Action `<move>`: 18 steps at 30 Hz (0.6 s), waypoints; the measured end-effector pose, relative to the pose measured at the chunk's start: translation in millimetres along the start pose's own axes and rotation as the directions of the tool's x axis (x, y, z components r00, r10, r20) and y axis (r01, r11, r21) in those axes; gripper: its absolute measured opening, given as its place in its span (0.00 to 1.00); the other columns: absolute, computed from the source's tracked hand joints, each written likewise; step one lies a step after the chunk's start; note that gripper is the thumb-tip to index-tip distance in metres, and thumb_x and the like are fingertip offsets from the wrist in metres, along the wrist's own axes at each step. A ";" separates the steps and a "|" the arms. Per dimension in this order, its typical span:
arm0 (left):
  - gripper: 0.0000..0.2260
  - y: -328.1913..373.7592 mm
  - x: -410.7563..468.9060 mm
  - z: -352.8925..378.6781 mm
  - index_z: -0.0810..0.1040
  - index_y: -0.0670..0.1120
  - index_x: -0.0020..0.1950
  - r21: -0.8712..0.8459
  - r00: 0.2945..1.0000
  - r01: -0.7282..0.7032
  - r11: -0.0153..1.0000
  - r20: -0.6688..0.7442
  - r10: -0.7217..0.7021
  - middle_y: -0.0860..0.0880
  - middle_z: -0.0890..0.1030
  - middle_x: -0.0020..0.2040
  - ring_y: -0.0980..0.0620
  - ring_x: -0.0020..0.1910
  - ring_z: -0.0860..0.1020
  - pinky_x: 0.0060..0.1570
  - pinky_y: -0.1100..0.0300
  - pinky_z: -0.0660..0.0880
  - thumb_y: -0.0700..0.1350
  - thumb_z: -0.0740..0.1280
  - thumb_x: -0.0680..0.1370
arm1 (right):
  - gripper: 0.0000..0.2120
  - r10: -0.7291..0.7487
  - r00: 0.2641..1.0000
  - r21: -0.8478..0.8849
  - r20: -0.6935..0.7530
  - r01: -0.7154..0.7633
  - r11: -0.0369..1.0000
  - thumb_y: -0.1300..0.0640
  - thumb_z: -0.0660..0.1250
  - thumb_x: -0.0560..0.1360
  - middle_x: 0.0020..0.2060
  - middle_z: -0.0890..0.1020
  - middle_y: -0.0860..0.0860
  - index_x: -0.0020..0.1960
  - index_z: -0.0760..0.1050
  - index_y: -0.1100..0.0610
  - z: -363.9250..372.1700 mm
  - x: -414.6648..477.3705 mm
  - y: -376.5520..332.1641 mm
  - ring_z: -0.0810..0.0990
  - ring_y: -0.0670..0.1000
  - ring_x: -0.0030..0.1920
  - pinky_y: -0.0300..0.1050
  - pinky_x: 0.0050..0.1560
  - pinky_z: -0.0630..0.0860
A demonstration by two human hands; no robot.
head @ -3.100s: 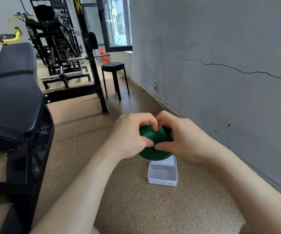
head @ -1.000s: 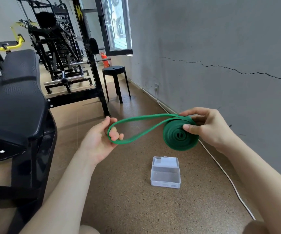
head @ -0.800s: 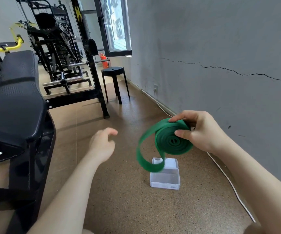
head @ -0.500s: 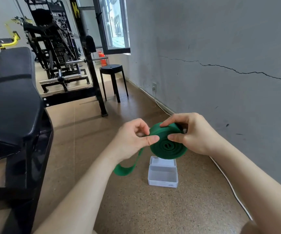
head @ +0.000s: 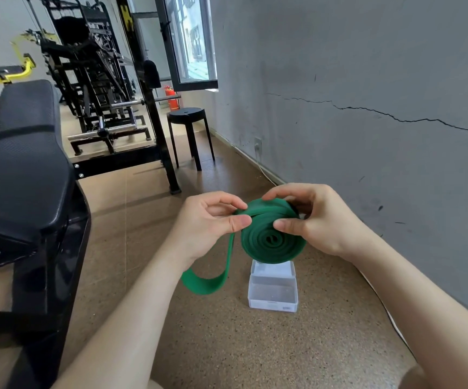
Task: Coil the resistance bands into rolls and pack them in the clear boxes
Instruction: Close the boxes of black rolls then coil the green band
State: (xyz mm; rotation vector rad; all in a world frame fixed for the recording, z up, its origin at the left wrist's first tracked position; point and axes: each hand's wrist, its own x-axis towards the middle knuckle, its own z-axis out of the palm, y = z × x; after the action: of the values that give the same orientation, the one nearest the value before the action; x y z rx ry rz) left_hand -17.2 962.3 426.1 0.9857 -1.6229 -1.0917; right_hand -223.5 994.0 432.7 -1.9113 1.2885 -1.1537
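Holding the green resistance band (head: 272,242) up in the air before us, we see most of it wound in a flat spiral roll, its face turned toward us. Our right grip (head: 321,220) is clenched on that roll: the thumb presses on the near face, and the fingers curl over the top edge and behind it. Our left grip (head: 211,220) pinches the strip between thumb and forefinger just where it leaves the upper left of the roll. From that pinch the loose end (head: 207,283) hangs down in a slack loop beside our left wrist. Below the roll, on the speckled brown floor (head: 255,349), stands the clear box (head: 272,293), apart from both grips. Its lid (head: 272,270) is open, hinged back on the far side, and the roll's lower rim overlaps the lid from where we look. To our left stands a black padded bench (head: 25,169), and beyond it a black rack (head: 154,130), with a round black stool (head: 188,115) near the grey wall (head: 367,66) on our right. A long crack (head: 395,119) runs across that wall, a white cable (head: 395,324) lies along its foot, and a red fire extinguisher (head: 172,97) stands below the window (head: 196,37).
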 end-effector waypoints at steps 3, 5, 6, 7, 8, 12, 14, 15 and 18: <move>0.10 -0.9 -0.5 1.2 0.81 0.43 0.46 -0.108 0.999 0.025 0.994 0.035 -0.021 0.43 0.85 0.45 0.48 0.43 0.84 0.44 0.60 0.79 0.34 0.74 0.68 | 0.19 0.010 0.999 0.086 -0.047 -0.006 0.996 0.68 0.74 0.69 0.43 0.85 0.50 0.52 0.81 0.47 -0.2 -0.7 -1.4 0.84 0.48 0.45 0.43 0.48 0.80; 0.11 -0.9 -0.7 3.8 0.79 0.42 0.49 -0.162 0.998 0.032 0.986 0.052 -0.024 0.43 0.85 0.46 0.47 0.44 0.84 0.43 0.60 0.79 0.32 0.72 0.69 | 0.19 0.021 0.997 0.169 -0.077 -0.007 0.986 0.70 0.73 0.70 0.43 0.86 0.52 0.52 0.81 0.48 -0.8 0.0 -3.4 0.85 0.51 0.45 0.45 0.48 0.82; 0.11 -1.2 -0.3 4.8 0.77 0.42 0.48 -0.183 0.999 0.034 0.982 0.046 -0.026 0.43 0.85 0.45 0.47 0.43 0.84 0.43 0.59 0.79 0.31 0.72 0.69 | 0.19 0.030 0.996 0.204 -0.089 -0.011 0.979 0.70 0.73 0.70 0.43 0.86 0.53 0.53 0.81 0.49 -1.0 0.3 -4.1 0.85 0.52 0.45 0.46 0.48 0.82; 0.11 -1.4 0.2 5.8 0.75 0.42 0.47 -0.202 0.999 0.038 0.979 0.034 -0.031 0.44 0.85 0.43 0.48 0.41 0.84 0.42 0.59 0.79 0.32 0.72 0.69 | 0.19 0.040 0.994 0.233 -0.102 -0.016 0.972 0.70 0.73 0.70 0.42 0.86 0.54 0.53 0.81 0.49 -1.2 0.7 -4.5 0.85 0.53 0.45 0.47 0.48 0.82; 0.12 -1.1 0.4 6.6 0.73 0.42 0.45 -0.213 0.999 0.044 0.976 0.021 -0.040 0.44 0.85 0.41 0.48 0.40 0.83 0.41 0.59 0.79 0.34 0.73 0.68 | 0.19 0.052 0.992 0.261 -0.113 -0.021 0.965 0.70 0.72 0.70 0.42 0.86 0.54 0.54 0.81 0.50 -1.2 1.1 -4.6 0.85 0.54 0.45 0.49 0.47 0.83; 0.16 1.2 1.1 5.7 0.73 0.41 0.44 -0.128 0.999 0.041 0.991 0.007 -0.040 0.45 0.83 0.36 0.47 0.37 0.82 0.41 0.56 0.80 0.40 0.76 0.63 | 0.19 0.093 0.985 0.353 -0.146 -0.036 0.935 0.69 0.72 0.70 0.42 0.86 0.54 0.56 0.80 0.52 -0.7 0.3 -5.1 0.85 0.55 0.44 0.50 0.47 0.83; 0.16 4.5 0.1 5.0 0.72 0.40 0.45 -0.069 0.999 0.043 0.997 0.019 -0.042 0.40 0.83 0.37 0.45 0.37 0.83 0.41 0.54 0.80 0.36 0.76 0.65 | 0.19 0.108 0.982 0.373 -0.152 -0.045 0.927 0.70 0.72 0.71 0.41 0.86 0.54 0.57 0.80 0.52 0.9 0.1 -4.1 0.86 0.54 0.44 0.47 0.45 0.82; 0.15 6.9 -0.8 4.8 0.72 0.40 0.45 -0.035 0.999 0.037 0.999 0.018 -0.037 0.38 0.84 0.39 0.44 0.38 0.83 0.40 0.53 0.81 0.34 0.76 0.66 | 0.20 0.119 0.982 0.380 -0.149 -0.055 0.923 0.70 0.72 0.71 0.41 0.86 0.54 0.57 0.80 0.52 1.7 -0.1 -3.6 0.85 0.53 0.43 0.46 0.45 0.82; 0.15 11.9 -3.2 2.7 0.71 0.39 0.42 0.058 1.000 -0.022 0.998 -0.014 0.022 0.38 0.84 0.39 0.42 0.38 0.84 0.38 0.50 0.82 0.32 0.76 0.66 | 0.22 0.123 0.989 0.331 -0.077 -0.091 0.939 0.68 0.72 0.72 0.44 0.84 0.57 0.60 0.76 0.50 0.1 -0.5 -2.3 0.85 0.54 0.44 0.45 0.44 0.81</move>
State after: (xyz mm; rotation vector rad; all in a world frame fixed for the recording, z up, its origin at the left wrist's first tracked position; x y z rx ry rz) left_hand -20.4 969.2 436.1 1.0087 -1.6580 -1.0257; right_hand -222.4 995.3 434.4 -1.5426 1.1506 -1.3253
